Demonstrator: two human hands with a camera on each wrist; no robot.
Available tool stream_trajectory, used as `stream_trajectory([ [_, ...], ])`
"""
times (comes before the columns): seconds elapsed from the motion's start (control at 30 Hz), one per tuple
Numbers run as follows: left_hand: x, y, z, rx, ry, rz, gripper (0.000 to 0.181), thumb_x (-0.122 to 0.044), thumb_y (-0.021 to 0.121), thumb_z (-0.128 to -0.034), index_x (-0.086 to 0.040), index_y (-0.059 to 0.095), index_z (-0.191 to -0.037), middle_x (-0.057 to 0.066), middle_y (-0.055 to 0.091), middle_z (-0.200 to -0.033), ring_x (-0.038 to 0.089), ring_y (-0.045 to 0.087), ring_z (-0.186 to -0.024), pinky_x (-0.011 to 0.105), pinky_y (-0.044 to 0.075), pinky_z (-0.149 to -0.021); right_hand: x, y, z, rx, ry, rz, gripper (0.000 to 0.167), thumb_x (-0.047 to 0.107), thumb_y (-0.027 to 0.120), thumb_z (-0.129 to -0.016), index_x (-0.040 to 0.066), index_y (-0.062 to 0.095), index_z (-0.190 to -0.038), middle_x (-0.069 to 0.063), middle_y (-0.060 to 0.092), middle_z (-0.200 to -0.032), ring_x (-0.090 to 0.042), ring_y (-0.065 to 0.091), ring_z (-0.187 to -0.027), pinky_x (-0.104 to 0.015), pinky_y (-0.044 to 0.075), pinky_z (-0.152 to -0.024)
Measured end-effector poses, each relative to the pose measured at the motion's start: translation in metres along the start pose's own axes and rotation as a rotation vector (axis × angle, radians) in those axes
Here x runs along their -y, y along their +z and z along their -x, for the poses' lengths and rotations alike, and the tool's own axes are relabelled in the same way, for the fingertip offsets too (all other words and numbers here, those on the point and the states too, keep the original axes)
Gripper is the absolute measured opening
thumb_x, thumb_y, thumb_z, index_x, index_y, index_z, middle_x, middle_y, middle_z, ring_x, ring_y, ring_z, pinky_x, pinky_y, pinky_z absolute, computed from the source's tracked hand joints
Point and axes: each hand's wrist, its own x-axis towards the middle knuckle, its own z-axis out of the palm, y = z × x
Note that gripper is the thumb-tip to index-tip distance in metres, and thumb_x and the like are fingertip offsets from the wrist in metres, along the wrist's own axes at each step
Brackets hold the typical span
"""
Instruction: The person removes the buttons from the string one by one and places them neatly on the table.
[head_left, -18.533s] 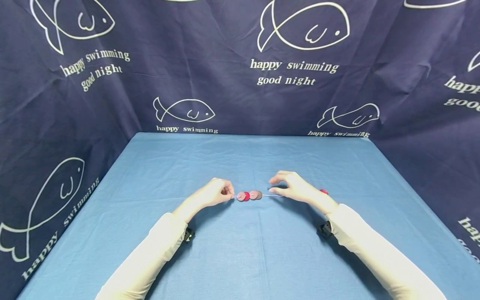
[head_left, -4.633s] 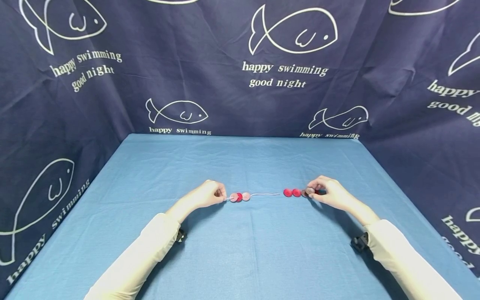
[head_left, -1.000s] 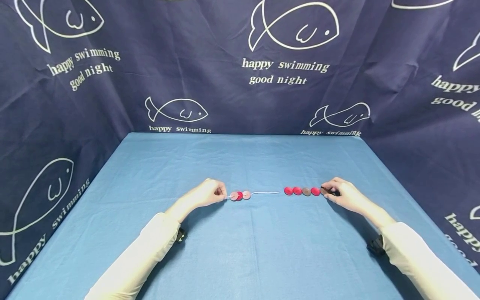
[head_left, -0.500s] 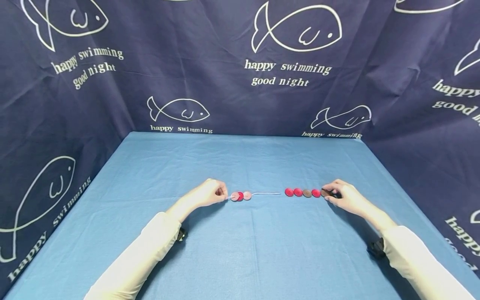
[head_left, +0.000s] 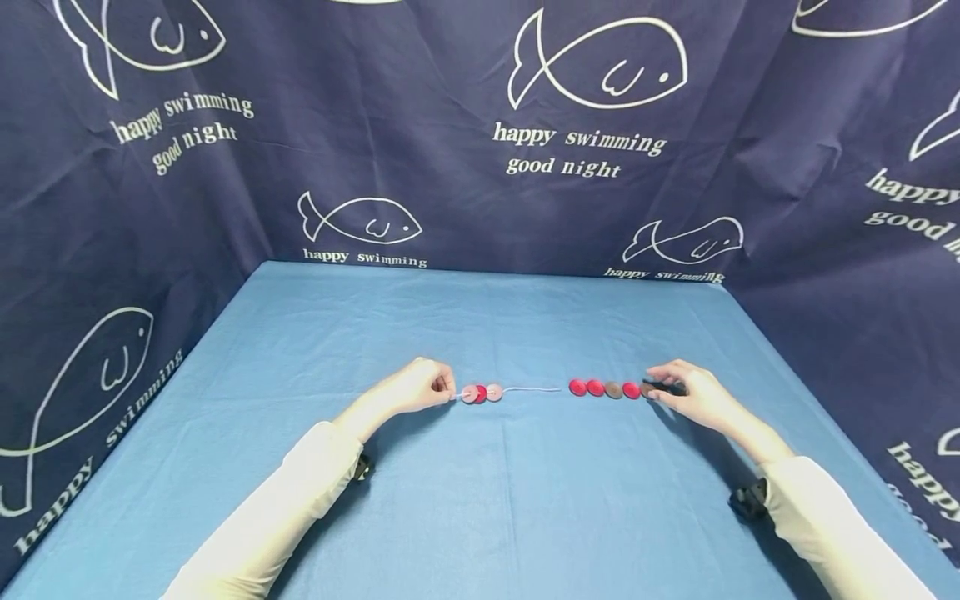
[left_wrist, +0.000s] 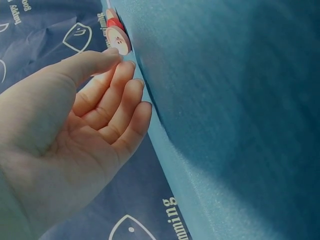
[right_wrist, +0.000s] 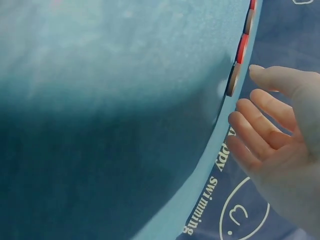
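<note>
In the head view my left hand (head_left: 423,386) pinches the end of a thin whitish string (head_left: 531,388). Three buttons are threaded on it: a pink button (head_left: 469,394), a red button (head_left: 481,394) and another pink button (head_left: 494,392). The string's free end lies toward the right. A row of buttons starts beyond it: two red buttons (head_left: 587,388), a brown button (head_left: 613,390), a red button (head_left: 632,390) and a brown button (head_left: 647,389). My right hand (head_left: 693,393) is at that last one, its fingers relaxed; the right wrist view shows the brown button (right_wrist: 233,80) beside the thumb tip.
A blue cloth (head_left: 420,500) covers the table. Dark blue curtains (head_left: 465,167) with white fish prints stand behind and at both sides. A small black device (head_left: 748,500) sits at the right wrist.
Since the oldest frame, a brown button has left the string. Buttons now lie in a row on the right, more spread than 4.6 seconds ago. The right hand has shifted right and loosened.
</note>
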Motion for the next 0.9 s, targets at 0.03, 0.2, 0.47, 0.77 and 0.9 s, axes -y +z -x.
stream_trajectory([
  [0.03,0.0,0.0,0.0,0.004,-0.002,0.0,0.008,-0.01,0.064,-0.0848,-0.011,0.065,-0.077,-0.002,0.064,-0.073,0.004,0.056,-0.067,0.019,0.047,-0.064,0.0,0.001,0.0,-0.004,-0.006,-0.004,0.03,0.006,0.071,-0.079,-0.002,0.065,-0.107,-0.012,0.065,-0.095,-0.029,0.061,-0.084,-0.041,0.05,-0.073],
  [0.2,0.001,0.002,0.0,0.008,-0.001,0.005,0.007,-0.01,0.064,-0.0852,-0.011,0.065,-0.078,-0.002,0.065,-0.073,0.004,0.056,-0.067,0.018,0.047,-0.063,0.003,0.001,-0.002,-0.02,-0.017,-0.014,0.031,0.003,0.07,-0.078,-0.003,0.065,-0.108,-0.013,0.067,-0.098,-0.03,0.062,-0.087,-0.043,0.051,-0.076],
  [0.47,0.0,0.0,0.0,0.004,-0.014,0.002,0.007,-0.01,0.063,-0.0856,-0.01,0.066,-0.079,-0.002,0.065,-0.072,0.004,0.055,-0.065,0.019,0.047,-0.063,0.009,0.002,-0.01,0.003,0.007,-0.049,0.035,0.008,0.072,-0.079,-0.001,0.063,-0.112,-0.013,0.066,-0.104,-0.029,0.063,-0.093,-0.048,0.05,-0.08],
  [0.77,-0.001,-0.001,0.002,-0.002,0.009,-0.009,0.007,-0.01,0.064,-0.0851,-0.01,0.066,-0.079,-0.002,0.064,-0.071,0.004,0.054,-0.064,0.019,0.046,-0.062,0.021,0.01,-0.019,-0.021,-0.025,-0.05,0.033,0.009,0.073,-0.079,0.001,0.066,-0.11,-0.01,0.066,-0.102,-0.025,0.062,-0.092,-0.041,0.05,-0.081],
  [0.9,0.0,-0.001,0.002,-0.006,0.02,-0.011,0.007,-0.01,0.064,-0.085,-0.01,0.066,-0.079,-0.002,0.064,-0.071,0.004,0.054,-0.065,0.018,0.046,-0.063,0.025,0.014,-0.024,-0.02,-0.027,-0.07,0.033,0.009,0.073,-0.079,0.002,0.066,-0.11,-0.009,0.067,-0.102,-0.025,0.063,-0.094,-0.037,0.049,-0.083],
])
